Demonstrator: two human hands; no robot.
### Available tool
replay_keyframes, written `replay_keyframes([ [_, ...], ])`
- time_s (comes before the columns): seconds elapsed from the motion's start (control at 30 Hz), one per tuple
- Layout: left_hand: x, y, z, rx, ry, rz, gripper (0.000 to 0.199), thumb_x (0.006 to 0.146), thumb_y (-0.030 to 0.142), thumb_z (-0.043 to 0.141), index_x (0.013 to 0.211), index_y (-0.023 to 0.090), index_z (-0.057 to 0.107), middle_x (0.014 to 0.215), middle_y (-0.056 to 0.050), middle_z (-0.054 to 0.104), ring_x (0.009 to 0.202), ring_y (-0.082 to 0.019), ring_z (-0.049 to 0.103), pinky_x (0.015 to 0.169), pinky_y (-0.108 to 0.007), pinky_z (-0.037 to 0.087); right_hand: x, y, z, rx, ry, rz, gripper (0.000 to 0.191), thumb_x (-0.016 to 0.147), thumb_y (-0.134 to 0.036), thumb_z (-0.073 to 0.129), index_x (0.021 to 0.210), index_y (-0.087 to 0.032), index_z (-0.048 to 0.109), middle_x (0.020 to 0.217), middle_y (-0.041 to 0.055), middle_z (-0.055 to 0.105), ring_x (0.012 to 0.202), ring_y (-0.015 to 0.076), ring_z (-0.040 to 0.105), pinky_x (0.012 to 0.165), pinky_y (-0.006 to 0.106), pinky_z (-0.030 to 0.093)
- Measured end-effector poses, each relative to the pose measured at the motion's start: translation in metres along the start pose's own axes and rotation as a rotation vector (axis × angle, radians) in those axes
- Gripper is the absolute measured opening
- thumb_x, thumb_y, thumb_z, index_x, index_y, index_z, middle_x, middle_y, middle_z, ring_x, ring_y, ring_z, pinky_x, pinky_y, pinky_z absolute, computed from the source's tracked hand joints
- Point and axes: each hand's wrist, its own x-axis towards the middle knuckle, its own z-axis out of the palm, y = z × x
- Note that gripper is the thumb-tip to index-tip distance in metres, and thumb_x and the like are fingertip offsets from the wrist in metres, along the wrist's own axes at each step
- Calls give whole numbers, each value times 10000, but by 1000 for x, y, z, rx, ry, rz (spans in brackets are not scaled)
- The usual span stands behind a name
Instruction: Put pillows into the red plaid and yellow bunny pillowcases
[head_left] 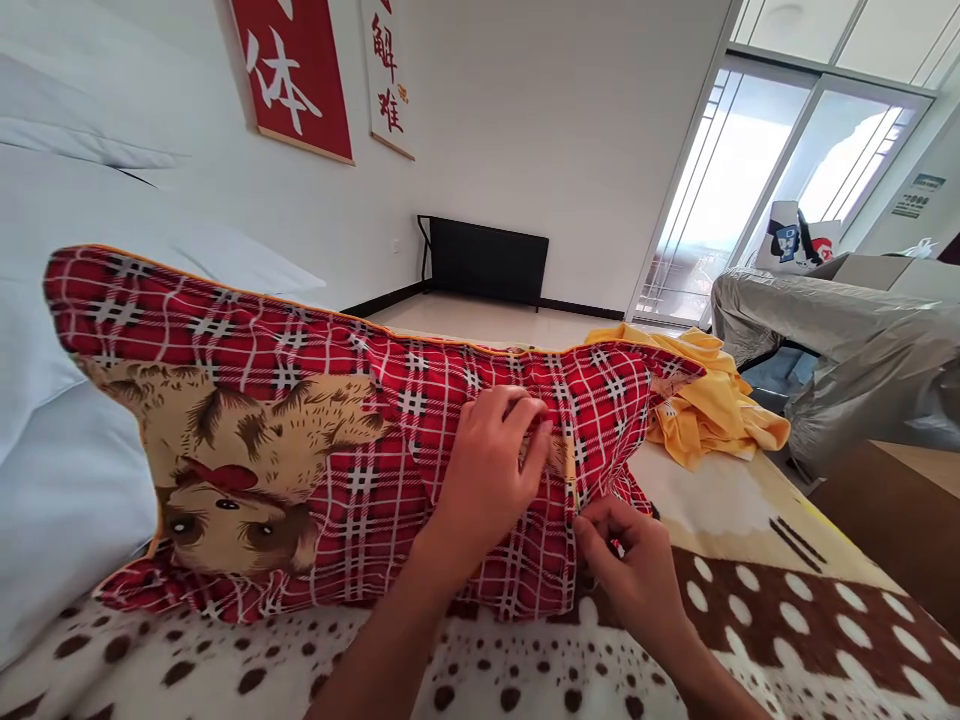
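Two hands on the plaid pillow (360, 475). Where, what state?

Pillow's on the spotted blanket (487, 690), left to centre. Right hand (626, 555) pinches its fabric at the near end of the yellow strip (570, 460). Left hand (495, 455) rests just left of the strip, fingers curled; can't tell if it grips. Hands apart from each other.

How to do it well?

I'd steady the fabric with the left, close to the strip, and work the right along in small moves. Folds on the right could snag; smooth first.
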Motion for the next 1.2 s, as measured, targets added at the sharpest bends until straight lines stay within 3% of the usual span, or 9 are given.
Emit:
replay_keyframes([
  [0.07,-4,19,-6,0,-102,-6,220,927,282,435,790,166,562,816,-52,601,790,-183,567,745,-326,442,0,1,0,20,6,-5,285,846,-376,531,650,-170,549,519,-30,464,483,93,399,470,207,333],
  [0.13,-8,31,-9,55,-310,-59,299,916,349,448,690,172,531,660,-31,574,610,-164,538,580,-291,397,-1,0,-1,43,17,-19,290,846,-373,534,639,-170,536,521,-29,470,483,92,400,466,203,336],
  [0.23,-10,37,-9,158,-539,-156,367,909,432,436,663,173,519,598,-36,567,535,-169,523,499,-275,308,-1,-1,-2,74,28,-42,281,852,-358,525,646,-168,540,513,-30,473,466,88,408,448,194,336],
  [0.4,-8,32,-7,12,-620,-158,290,933,312,364,706,185,493,657,-23,595,559,-156,515,521,-280,283,0,0,-2,74,34,-61,276,850,-360,531,658,-164,557,507,-26,473,460,91,408,439,201,342],
  [0.6,-10,28,-3,-150,-560,-188,301,943,287,346,674,190,438,646,6,561,563,-130,452,564,-287,281,-1,1,-4,99,26,-20,295,868,-398,526,694,-165,577,539,-3,530,483,114,482,469,224,390],
  [0.9,-8,25,3,-311,-427,-230,323,936,284,397,629,185,377,604,23,463,557,-118,386,562,-279,262,1,1,-5,77,27,-29,273,860,-376,523,686,-170,565,533,-6,534,481,111,473,463,223,367],
  [1.2,-8,15,9,-374,-101,-288,354,941,311,402,614,193,337,553,48,350,505,-100,326,544,-265,257,-1,4,3,39,-16,-22,227,834,-319,511,661,-174,532,551,-21,488,507,97,408,494,223,338],
])
